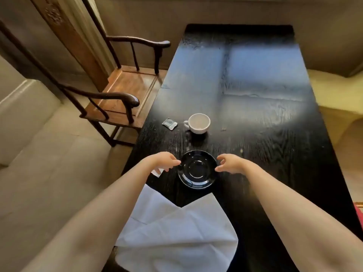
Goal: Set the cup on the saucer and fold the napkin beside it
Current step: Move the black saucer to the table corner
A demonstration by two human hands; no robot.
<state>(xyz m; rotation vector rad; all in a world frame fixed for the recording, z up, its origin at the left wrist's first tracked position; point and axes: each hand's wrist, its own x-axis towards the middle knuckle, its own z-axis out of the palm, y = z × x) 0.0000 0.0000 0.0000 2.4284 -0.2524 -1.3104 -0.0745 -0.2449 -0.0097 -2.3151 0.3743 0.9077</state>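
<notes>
A black glossy saucer lies on the dark wooden table. My left hand is at its left rim and my right hand at its right rim, fingers curled and apart; whether they touch the rim is unclear. An empty white cup stands upright farther back on the table, handle to the left, apart from the saucer. A white napkin lies loosely spread at the near edge, partly under my left forearm.
A small grey sachet lies left of the cup. A wooden armchair stands close to the table's left side. Beige sofa cushions run along the left and the far right.
</notes>
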